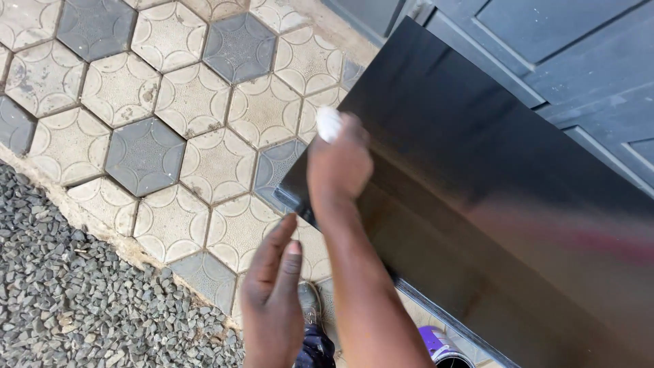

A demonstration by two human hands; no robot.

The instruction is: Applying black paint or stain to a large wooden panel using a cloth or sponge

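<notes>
A large glossy black panel (490,177) lies tilted across the right of the view. My right hand (338,163) rests on the panel's left corner, closed around a small white cloth (328,123) that sticks out above the knuckles. My left hand (272,300) hovers lower down, just left of the panel's bottom edge. Its fingers are stretched and slightly apart, it holds nothing, and it does not touch the panel.
Hexagonal grey and beige pavers (170,102) cover the ground. Loose gravel (68,293) fills the bottom left. A grey panelled door (579,61) stands behind the panel. A purple-topped can (439,344) sits under the panel's lower edge, and my shoe (310,303) shows near it.
</notes>
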